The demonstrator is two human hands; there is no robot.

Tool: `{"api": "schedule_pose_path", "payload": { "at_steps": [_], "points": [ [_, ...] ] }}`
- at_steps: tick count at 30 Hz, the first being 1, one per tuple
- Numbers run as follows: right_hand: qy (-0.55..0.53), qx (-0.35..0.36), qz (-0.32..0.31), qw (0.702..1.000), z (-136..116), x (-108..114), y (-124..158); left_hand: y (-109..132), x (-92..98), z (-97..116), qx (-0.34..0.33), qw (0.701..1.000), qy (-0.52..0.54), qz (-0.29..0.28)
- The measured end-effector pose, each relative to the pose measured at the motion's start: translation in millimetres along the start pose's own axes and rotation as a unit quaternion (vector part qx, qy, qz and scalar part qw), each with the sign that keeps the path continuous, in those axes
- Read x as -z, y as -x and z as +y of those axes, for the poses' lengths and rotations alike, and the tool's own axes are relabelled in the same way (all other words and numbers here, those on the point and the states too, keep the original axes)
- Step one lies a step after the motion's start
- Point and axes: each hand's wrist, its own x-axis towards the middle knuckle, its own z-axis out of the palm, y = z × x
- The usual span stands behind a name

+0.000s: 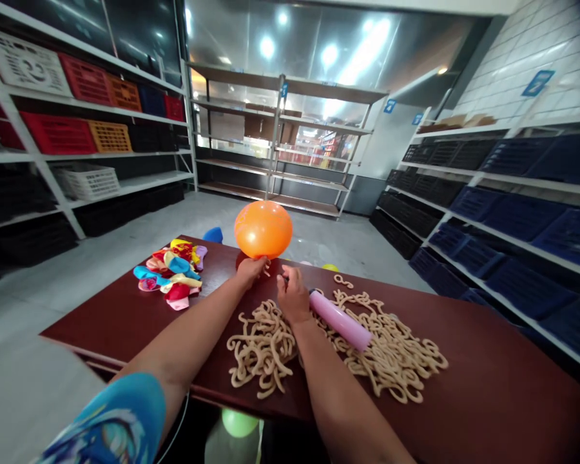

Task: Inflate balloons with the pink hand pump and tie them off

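Observation:
An inflated orange balloon (263, 229) stands above the far edge of the dark red table (468, 361). My left hand (252, 272) is closed on its neck, just below the round part. To the right, my right hand (294, 295) has its fingers curled, with a small dark thing at the fingertips that I cannot make out. Beside that hand lies a pink cylinder with a dark end (342, 320), like a balloon hand pump, resting on a wide heap of curly beige pieces (396, 354). A smaller heap of the same beige pieces (263, 345) lies between my forearms.
Uninflated balloons (171, 274) in many colours lie piled at the table's left. A green balloon (240, 422) is below the near edge, and a blue one (213, 235) beyond the far edge. Shelves with crates (58, 134) line both sides; a metal rack (275, 151) stands at the back.

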Motion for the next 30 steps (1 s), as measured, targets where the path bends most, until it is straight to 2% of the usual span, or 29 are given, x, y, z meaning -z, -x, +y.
{"api": "schedule_pose_path", "payload": {
  "at_steps": [3, 6, 8, 10, 13, 17, 20, 23, 26, 30],
  "points": [
    [0.01, 0.005, -0.003, 1.0, 0, 0, 0, -8, -2.6, 6, -0.019, 1.0, -0.01, -0.014],
    [0.015, 0.005, -0.007, 1.0, 2, 1, 1, -8, -2.8, 7, -0.037, 0.995, -0.087, -0.022],
    [0.015, 0.011, -0.005, 1.0, 3, 1, 1, -3, 0.7, 4, -0.086, 0.981, -0.174, -0.004],
    [0.013, 0.019, -0.005, 1.0, 2, 2, 0, 6, 9.6, 1, -0.148, 0.949, -0.278, 0.013],
    [0.016, 0.024, -0.013, 1.0, 1, 2, 0, 25, 36.2, -2, -0.213, 0.887, -0.41, 0.002],
    [0.025, 0.015, -0.025, 0.999, 1, 3, 0, 47, 95.8, -2, -0.235, 0.82, -0.52, 0.035],
    [0.029, 0.008, -0.029, 0.999, 1, 3, 0, 60, 145.6, 0, -0.223, 0.797, -0.554, 0.086],
    [0.034, 0.008, -0.035, 0.999, 1, 3, 0, 72, 183.1, 0, -0.173, 0.804, -0.557, 0.12],
    [0.038, 0.011, -0.041, 0.998, 0, 4, 0, 83, 200.4, -4, -0.106, 0.819, -0.551, 0.123],
    [0.031, 0.02, -0.038, 0.999, 0, 5, 1, 94, 202.8, -12, -0.005, 0.823, -0.542, 0.171]
  ]
}}
